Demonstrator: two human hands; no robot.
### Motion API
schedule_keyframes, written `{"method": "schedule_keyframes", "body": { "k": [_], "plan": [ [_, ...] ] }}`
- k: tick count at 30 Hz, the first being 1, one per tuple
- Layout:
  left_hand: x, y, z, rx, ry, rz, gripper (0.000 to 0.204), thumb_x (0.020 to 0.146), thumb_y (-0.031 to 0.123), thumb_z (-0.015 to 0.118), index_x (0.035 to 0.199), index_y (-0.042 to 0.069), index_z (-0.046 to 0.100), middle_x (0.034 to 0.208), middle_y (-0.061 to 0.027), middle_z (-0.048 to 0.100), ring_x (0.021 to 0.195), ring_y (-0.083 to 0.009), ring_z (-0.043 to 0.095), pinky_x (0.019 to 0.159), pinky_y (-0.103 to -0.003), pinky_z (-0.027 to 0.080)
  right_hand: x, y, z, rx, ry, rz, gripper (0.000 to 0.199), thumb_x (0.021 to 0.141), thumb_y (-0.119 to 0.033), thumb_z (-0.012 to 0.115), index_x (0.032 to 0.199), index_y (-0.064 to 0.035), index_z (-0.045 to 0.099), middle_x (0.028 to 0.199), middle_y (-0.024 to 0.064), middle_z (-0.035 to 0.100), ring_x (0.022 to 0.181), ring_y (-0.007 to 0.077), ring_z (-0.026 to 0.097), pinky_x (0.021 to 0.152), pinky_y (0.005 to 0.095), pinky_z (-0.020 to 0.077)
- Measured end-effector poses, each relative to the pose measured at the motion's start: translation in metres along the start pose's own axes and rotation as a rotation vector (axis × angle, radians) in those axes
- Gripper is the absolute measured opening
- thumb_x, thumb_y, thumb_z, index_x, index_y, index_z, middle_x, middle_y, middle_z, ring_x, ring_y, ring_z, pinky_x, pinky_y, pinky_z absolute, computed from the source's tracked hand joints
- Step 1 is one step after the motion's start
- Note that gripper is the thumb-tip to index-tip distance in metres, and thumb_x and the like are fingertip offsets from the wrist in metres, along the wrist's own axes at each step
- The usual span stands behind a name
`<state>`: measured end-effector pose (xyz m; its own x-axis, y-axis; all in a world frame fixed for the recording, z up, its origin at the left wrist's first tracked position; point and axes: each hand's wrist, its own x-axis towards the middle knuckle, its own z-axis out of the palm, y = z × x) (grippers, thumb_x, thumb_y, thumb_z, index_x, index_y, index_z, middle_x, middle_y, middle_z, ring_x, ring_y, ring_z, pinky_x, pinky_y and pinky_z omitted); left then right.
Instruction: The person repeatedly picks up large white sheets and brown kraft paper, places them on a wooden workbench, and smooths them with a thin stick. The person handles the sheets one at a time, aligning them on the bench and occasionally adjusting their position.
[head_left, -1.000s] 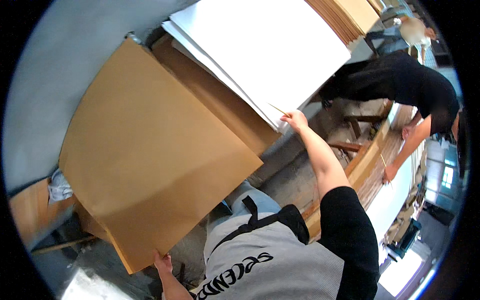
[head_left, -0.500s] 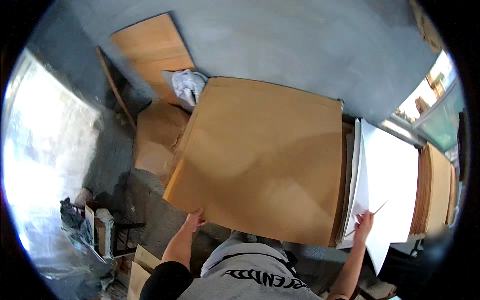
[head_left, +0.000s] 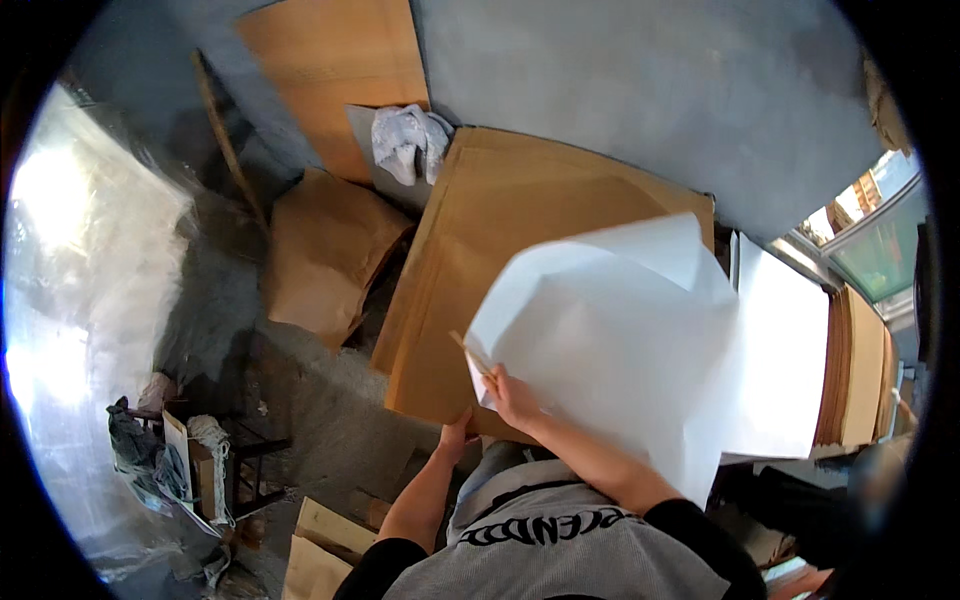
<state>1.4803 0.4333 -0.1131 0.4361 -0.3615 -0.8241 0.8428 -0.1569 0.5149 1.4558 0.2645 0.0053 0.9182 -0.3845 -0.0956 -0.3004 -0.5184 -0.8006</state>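
Observation:
A large white sheet (head_left: 620, 330) arches over the brown cardboard stack (head_left: 440, 310), its left edge curled up. My right hand (head_left: 515, 400) is closed at that left edge and also holds a thin wooden stick (head_left: 462, 345). At the stack's near left edge, my left hand (head_left: 457, 437) grips the brown cardboard, thumb on top; its other fingers are mostly hidden. To the right lies a pile of white sheets (head_left: 780, 350), partly covered by the raised sheet.
Brown boards (head_left: 862, 370) stand stacked at far right, near a window (head_left: 875, 240). A grey cloth (head_left: 410, 140) hangs by a leaning wooden panel (head_left: 350, 70). Brown paper (head_left: 330, 260) lies left of the stack. A dark stool (head_left: 255, 470) holding odds and ends sits lower left.
My right hand has moved left from the white pile, drawing a white sheet across the brown cardboard. My left hand stays at the cardboard's near edge. The view has shifted slightly.

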Motion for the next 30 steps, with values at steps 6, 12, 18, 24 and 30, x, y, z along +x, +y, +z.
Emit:
{"method": "schedule_keyframes", "body": {
  "k": [6,12,18,24,30],
  "plan": [
    [0.023,-0.028,-0.027,0.029,-0.100,0.022,0.026,0.082,0.031,0.048,0.093,0.007,0.049,0.073,-0.0082,0.056,0.061,-0.0174,0.053,0.056,-0.029,0.045,0.009,-0.016,0.051,-0.003,-0.248,0.006,0.022,0.087,-0.026,0.041,0.090,-0.0043,0.038,0.063,0.0182,0.054,0.060,0.0396,0.052,0.052,0.0478,0.0383],
    [-0.003,0.003,-0.002,-0.001,-0.048,-0.019,0.032,0.087,0.035,0.039,0.101,0.008,0.048,0.086,-0.0077,0.056,0.067,-0.0179,0.054,0.056,-0.031,0.045,-0.010,0.027,0.050,0.013,-0.462,0.093,0.031,0.086,-0.033,0.043,0.093,-0.0034,0.049,0.069,0.0153,0.058,0.072,0.0321,0.056,0.062,0.0421,0.0409],
    [-0.013,0.014,-0.002,0.012,-0.008,-0.092,0.026,0.088,0.029,0.041,0.100,0.008,0.047,0.085,-0.0080,0.054,0.069,-0.0195,0.053,0.054,-0.031,0.044,-0.075,0.063,-0.071,0.625,-0.466,0.736,0.030,0.081,-0.028,0.054,0.088,0.0008,0.059,0.057,0.0134,0.058,0.046,0.0174,0.057,0.045,0.0280,0.0490],
    [-0.032,-0.006,-0.017,-0.221,0.015,-0.151,0.015,0.084,0.015,0.050,0.097,0.009,0.046,0.081,-0.0079,0.055,0.067,-0.0207,0.055,0.053,-0.031,0.043,-0.224,0.191,-0.143,0.901,0.469,0.954,0.035,0.084,-0.031,0.049,0.092,0.0018,0.057,0.077,0.0121,0.061,0.060,0.0178,0.060,0.046,0.0252,0.0446],
    [-0.050,-0.012,-0.013,-0.106,0.206,0.112,0.016,0.079,0.005,0.055,0.091,0.009,0.043,0.079,-0.0069,0.055,0.064,-0.0179,0.056,0.052,-0.028,0.044,-0.272,0.226,-0.184,1.035,1.227,1.122,0.021,0.079,-0.021,0.057,0.087,-0.0045,0.049,0.080,0.0064,0.059,0.068,0.0192,0.063,0.035,0.0232,0.0301]
  ]
}}
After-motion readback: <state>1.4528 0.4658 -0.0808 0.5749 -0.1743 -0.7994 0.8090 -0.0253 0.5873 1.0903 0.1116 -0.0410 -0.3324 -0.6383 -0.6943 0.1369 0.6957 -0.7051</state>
